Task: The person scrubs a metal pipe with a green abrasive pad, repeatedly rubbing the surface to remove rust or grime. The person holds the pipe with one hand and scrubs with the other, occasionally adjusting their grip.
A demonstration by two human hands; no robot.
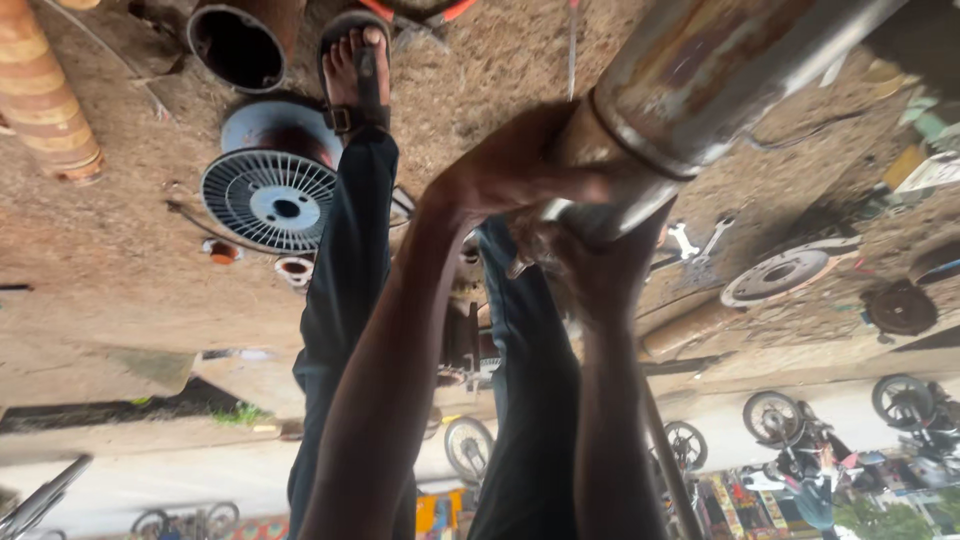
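Note:
The view is upside down, with the dirt ground at the top. A thick, rusty metal pipe point(700, 70) slants down from the upper right. My left hand point(510, 175) is wrapped around its narrower lower end. My right hand point(600, 265) grips the same end from below, just beyond a raised ring on the pipe. Both forearms rise from the bottom edge. Behind them are my dark-trousered legs, with one sandalled foot point(355, 70) on the ground.
A round finned motor cover point(275, 195) and an open rusty tube point(240, 40) lie by the foot. A ribbed cylinder point(40, 90) stands far left. Spanners point(700, 240), a metal disc point(780, 275) and a dark gear point(900, 305) lie right. Parked motorcycles point(790, 420) line the street.

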